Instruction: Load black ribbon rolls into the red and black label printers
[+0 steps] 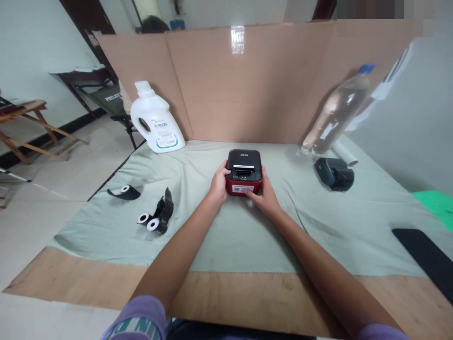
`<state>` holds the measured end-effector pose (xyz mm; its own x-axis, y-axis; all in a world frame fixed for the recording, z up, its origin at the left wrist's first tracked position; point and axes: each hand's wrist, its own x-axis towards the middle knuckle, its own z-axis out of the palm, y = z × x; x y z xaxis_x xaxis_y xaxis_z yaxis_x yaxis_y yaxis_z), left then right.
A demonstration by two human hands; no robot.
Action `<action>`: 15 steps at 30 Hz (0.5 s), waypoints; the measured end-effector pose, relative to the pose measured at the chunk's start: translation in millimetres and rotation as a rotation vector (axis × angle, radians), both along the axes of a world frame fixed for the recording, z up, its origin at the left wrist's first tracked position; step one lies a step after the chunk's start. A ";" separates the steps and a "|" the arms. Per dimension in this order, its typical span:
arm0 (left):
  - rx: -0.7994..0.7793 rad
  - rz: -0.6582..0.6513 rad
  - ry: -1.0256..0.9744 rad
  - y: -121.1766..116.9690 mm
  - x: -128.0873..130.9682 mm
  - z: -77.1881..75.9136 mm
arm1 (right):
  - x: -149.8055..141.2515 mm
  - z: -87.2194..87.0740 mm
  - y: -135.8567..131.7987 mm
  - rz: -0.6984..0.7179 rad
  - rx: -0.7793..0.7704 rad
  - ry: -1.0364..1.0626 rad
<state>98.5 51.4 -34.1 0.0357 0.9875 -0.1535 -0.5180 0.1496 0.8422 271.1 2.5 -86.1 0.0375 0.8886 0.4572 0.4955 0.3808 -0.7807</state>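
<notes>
Between my two hands is a small black and red label printer, its lid closed and a white label strip on its front face. My left hand grips its left side, the thumb near the top edge. On the other side, my right hand holds the right edge, with the thumb over the front label. The undersides of the fingers are hidden by the printer. Whether it rests on the green cloth or is slightly raised, I cannot tell.
Black rolls with white cores lie left, one apart. A white jug and a clear bottle lean on the cardboard screen. At right are a black device, a white tube and a flat black object.
</notes>
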 end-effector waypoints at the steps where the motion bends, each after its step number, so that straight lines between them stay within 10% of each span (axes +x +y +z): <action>1: -0.031 0.003 0.009 1.6 -2.8 0.9 | -0.1 -0.2 0.1 0.000 0.003 0.003; 15: -0.016 -0.019 0.071 -5.3 -3.2 2.1 | 0.5 2.8 -0.4 0.038 -0.003 0.066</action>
